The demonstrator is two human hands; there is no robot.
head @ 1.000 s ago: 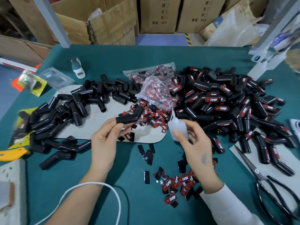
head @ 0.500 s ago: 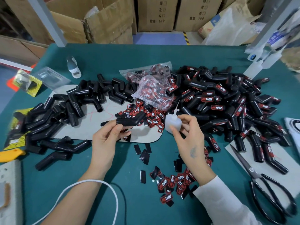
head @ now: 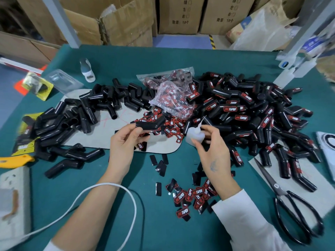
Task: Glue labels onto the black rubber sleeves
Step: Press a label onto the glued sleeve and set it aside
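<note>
My left hand (head: 123, 142) pinches a bent black rubber sleeve (head: 150, 124) by its left end and holds it above the grey mat (head: 101, 134). My right hand (head: 213, 149) grips a small white glue bottle (head: 194, 134), nozzle tilted up and to the right, just right of the sleeve. Loose red-and-black labels (head: 172, 127) lie under the sleeve, and more labels (head: 192, 194) sit near my right wrist. Plain sleeves (head: 76, 120) are piled at the left. Labelled sleeves (head: 253, 113) form the big pile at the right.
A clear bag of labels (head: 172, 98) lies between the piles. Black scissors (head: 293, 205) rest at the right, a yellow knife (head: 14, 160) and a power strip (head: 14, 201) with a white cable (head: 108, 189) at the left. Cardboard boxes (head: 123, 24) stand behind the table.
Both hands have risen slightly away from me. The glue bottle has tipped from upright to a slant and come closer to the sleeve's right end.
</note>
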